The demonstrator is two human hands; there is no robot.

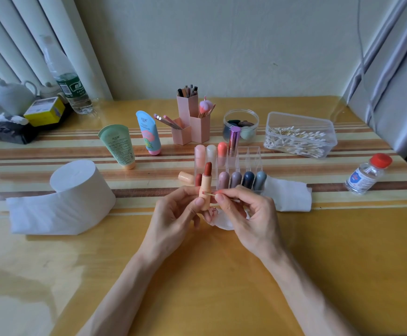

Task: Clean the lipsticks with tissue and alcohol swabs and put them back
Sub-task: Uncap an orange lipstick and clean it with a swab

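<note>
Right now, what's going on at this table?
A person is cleaning a lipstick. The left hand grips the uncapped peach lipstick upright, while the right hand pinches a cotton swab against its tube. A peach cap lies on the table beside the clear organizer, where other lipsticks stand. The alcohol bottle stands capped at the right.

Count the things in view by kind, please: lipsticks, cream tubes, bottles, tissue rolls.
Lipsticks: 10, namely 9 visible in the organizer and the open lipstick in the left hand
Cream tubes: 2, green tube, blue tube
Bottles: 2, water bottle, red-capped bottle
Tissue roll: 1
Total: 15
</note>
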